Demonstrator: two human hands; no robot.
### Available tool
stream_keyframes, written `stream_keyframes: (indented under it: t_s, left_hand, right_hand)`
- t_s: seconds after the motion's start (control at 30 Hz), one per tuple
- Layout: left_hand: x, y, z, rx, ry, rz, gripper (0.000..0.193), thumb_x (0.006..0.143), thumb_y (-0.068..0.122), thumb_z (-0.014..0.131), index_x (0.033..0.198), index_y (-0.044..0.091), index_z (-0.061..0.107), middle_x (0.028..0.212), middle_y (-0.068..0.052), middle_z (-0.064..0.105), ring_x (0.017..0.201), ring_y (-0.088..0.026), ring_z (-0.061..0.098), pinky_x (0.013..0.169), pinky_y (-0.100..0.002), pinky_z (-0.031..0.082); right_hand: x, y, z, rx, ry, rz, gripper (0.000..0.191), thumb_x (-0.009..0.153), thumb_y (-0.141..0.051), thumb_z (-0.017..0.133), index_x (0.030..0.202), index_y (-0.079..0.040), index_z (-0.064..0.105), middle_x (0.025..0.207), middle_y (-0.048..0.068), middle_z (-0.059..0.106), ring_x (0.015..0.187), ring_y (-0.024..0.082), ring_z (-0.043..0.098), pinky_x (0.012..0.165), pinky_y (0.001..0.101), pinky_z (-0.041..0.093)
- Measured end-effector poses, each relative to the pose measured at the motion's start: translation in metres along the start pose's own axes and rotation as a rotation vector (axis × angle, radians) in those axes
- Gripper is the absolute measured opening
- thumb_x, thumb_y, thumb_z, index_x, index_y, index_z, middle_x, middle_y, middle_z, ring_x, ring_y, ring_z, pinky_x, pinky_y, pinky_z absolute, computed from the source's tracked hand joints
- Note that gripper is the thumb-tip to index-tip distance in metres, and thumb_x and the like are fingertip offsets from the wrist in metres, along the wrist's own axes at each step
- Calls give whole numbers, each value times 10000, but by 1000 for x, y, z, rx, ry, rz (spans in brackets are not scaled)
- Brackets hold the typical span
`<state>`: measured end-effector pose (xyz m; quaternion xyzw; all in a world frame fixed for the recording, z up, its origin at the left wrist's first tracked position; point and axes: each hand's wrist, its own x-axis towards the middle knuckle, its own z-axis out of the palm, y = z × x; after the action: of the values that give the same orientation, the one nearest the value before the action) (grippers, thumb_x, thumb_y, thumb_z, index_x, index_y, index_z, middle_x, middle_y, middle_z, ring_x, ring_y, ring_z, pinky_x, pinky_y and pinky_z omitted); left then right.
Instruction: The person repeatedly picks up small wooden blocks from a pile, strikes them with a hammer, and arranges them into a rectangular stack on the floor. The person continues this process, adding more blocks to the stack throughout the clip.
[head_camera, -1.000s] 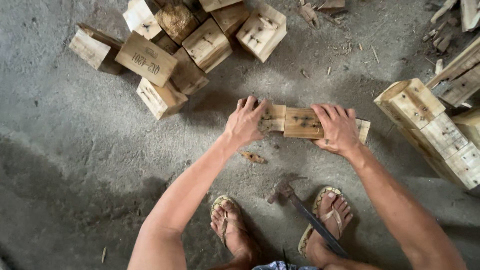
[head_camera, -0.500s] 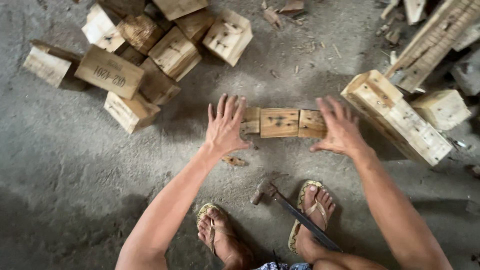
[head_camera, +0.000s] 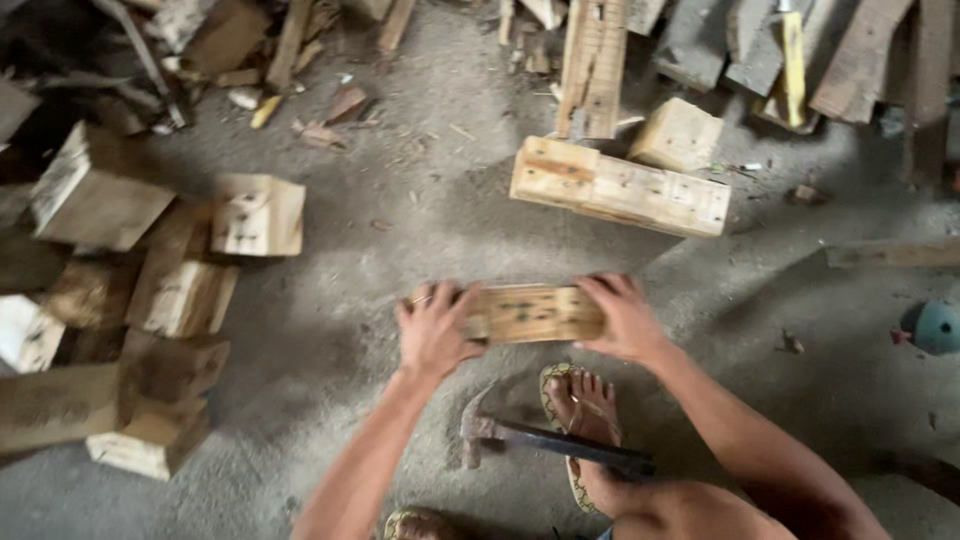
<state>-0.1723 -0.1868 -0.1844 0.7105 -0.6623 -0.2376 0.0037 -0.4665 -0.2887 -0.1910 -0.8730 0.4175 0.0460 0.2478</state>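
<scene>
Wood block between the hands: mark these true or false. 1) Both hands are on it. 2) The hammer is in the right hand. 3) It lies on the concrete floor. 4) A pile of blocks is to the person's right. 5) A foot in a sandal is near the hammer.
1) True: the left hand and right hand grip the ends of the wood block.
2) False: the hammer lies on the floor.
3) True: it rests on the concrete floor.
4) False: the pile of blocks is to the left.
5) True: the foot is beside it.
</scene>
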Motion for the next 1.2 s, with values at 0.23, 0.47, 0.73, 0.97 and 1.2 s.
stream_keyframes:
  t_s: [0.23,0.47,0.73,0.97,1.2]
  left_hand:
    - [110,91,-13,32,-12,264,1052,558,448,959,1469,347,442,1426,-86,426,1374,-328,377,1018,-692,383]
    - [140,75,-3,-32,264,238,1364,470,486,974,1578,194,233,1550,-212,304,1419,-436,309,1105,-678,315]
    - [115,13,32,-528,107,145,1148,718,291,908,1575,20,193,1573,-261,372,1419,-519,358,1159,-501,364]
    - [108,6,64,-686,194,159,1043,717,161,846,1538,-33,234,1494,-324,430,1393,-511,392,1165,-496,368]
    - [105,13,75,-738,186,124,932,778,108,767,1562,-24,280,1552,-308,420,1425,-469,424,1187,-451,391]
  right_hand:
    - [-46,99,-25,21,273,229,1138,475,-436,968,1468,-144,493,1459,158,468,1344,383,448,1102,560,452]
    - [-38,106,-6,77,724,219,1243,629,-420,977,1599,-43,297,1549,220,313,1431,401,380,1152,533,432]
    - [-44,99,25,437,777,292,1162,807,-359,965,1663,-29,252,1582,195,359,1441,350,428,1177,506,449]
    - [-38,84,36,206,784,410,1428,701,-563,1003,1646,-3,90,1601,309,132,1553,471,207,1263,676,300]
    - [-8,62,34,178,895,478,1369,751,-424,1055,1645,-64,83,1639,279,72,1535,465,199,1229,661,325]
